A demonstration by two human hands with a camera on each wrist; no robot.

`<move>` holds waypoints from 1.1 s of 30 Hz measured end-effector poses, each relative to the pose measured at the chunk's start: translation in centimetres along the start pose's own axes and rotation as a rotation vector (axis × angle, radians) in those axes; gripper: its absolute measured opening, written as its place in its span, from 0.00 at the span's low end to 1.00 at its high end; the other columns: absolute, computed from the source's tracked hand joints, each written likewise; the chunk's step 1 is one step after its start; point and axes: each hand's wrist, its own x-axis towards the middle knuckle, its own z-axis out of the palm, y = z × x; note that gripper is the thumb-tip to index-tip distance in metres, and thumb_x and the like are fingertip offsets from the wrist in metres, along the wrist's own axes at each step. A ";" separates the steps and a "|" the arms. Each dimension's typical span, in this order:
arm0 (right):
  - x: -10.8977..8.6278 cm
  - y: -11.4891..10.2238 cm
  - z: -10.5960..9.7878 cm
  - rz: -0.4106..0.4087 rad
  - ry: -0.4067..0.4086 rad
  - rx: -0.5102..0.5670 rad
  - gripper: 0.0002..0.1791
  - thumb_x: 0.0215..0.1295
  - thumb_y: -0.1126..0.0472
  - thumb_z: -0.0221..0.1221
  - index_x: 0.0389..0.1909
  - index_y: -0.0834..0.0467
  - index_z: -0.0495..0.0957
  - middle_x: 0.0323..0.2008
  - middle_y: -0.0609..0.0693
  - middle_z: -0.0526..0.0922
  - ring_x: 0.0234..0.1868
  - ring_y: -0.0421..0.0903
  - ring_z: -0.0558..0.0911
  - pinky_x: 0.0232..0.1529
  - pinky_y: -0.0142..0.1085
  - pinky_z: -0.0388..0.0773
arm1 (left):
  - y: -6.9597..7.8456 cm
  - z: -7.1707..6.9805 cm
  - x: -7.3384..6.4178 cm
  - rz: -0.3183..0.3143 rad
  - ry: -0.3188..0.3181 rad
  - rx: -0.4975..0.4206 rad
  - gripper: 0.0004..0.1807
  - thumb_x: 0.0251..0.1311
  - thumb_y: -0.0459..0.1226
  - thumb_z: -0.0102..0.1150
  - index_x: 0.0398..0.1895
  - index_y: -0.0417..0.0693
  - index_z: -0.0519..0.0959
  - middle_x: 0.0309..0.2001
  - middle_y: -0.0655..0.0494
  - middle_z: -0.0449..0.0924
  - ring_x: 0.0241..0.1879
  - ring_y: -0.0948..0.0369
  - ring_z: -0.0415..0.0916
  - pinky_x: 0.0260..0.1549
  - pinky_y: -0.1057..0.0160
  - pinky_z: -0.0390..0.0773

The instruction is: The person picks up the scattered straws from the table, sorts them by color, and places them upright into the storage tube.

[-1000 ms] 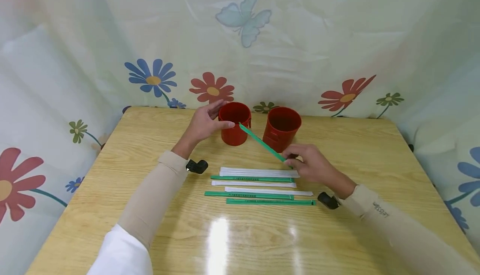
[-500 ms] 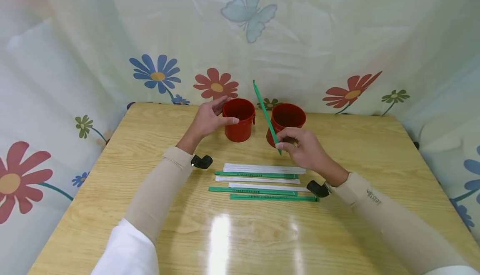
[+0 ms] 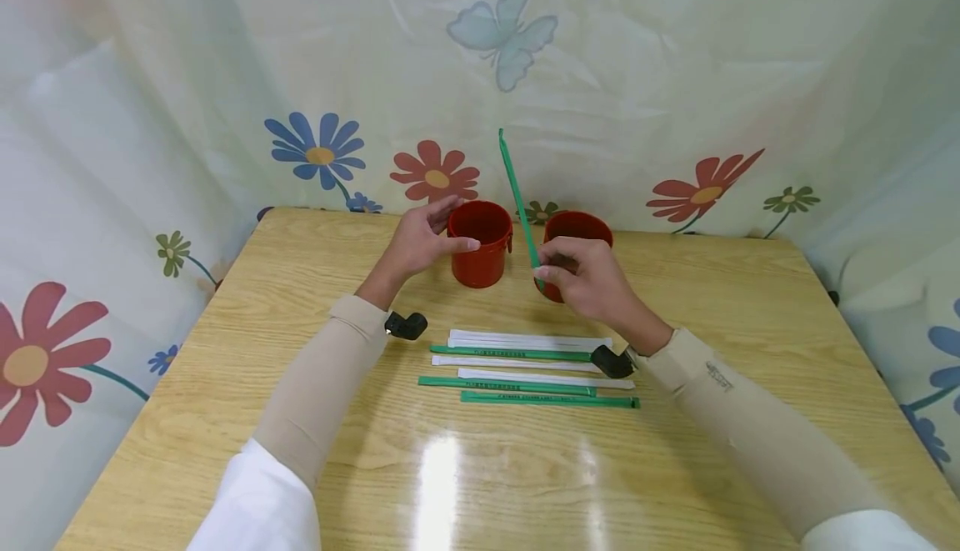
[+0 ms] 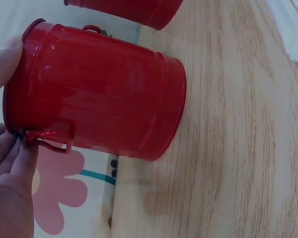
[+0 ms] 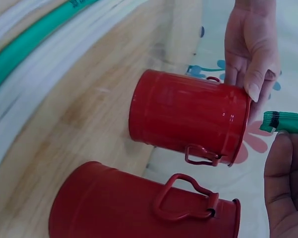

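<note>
My left hand [image 3: 420,240] holds the rim of the left red bucket [image 3: 478,266], thumb at the front and fingers round its left side. In the left wrist view the fingertips touch a wire handle [image 4: 52,140] on that red bucket [image 4: 104,91]. My right hand [image 3: 585,276] pinches a green wrapped straw [image 3: 516,192] near its lower end. The straw stands steeply, leaning left, between the two buckets and above their rims. Behind the right hand, the second red bucket [image 3: 588,224] is partly hidden. Only the straw's lower end [image 5: 283,122] shows in the right wrist view.
Several green and white wrapped straws lie in a row on the wooden table [image 3: 300,418], among them a front green straw [image 3: 547,399] and a rear white straw [image 3: 525,339]. A flowered curtain [image 3: 615,101] hangs right behind the buckets.
My right hand has moved up and left with the green straw, which has swung from a low slant to nearly upright. The left hand stays at the left bucket.
</note>
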 end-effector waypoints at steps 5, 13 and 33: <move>0.9 0.0 0.2 0.009 0.004 0.002 0.03 0.63 0.68 0.64 0.32 0.64 0.81 0.29 0.54 0.83 0.26 0.41 0.76 0.31 0.26 0.76 | 0.2 0.0 -0.1 -0.012 -0.003 -0.003 0.48 0.51 0.45 0.75 0.75 0.47 0.61 0.71 0.55 0.69 0.70 0.57 0.68 0.66 0.57 0.73; 2.9 -0.4 0.5 0.030 0.026 -0.002 0.02 0.63 0.67 0.64 0.34 0.63 0.83 0.31 0.55 0.84 0.30 0.44 0.79 0.35 0.26 0.78 | 0.3 0.0 -0.2 -0.025 0.006 0.002 0.48 0.50 0.46 0.75 0.74 0.51 0.62 0.70 0.56 0.70 0.70 0.57 0.69 0.66 0.54 0.72; 8.9 -0.8 2.0 0.266 0.025 0.031 0.05 0.67 0.61 0.62 0.35 0.59 0.82 0.32 0.55 0.84 0.34 0.51 0.79 0.38 0.39 0.81 | 0.4 0.2 -0.2 -0.025 -0.005 0.021 0.49 0.51 0.47 0.74 0.75 0.50 0.61 0.70 0.57 0.69 0.70 0.57 0.69 0.66 0.58 0.74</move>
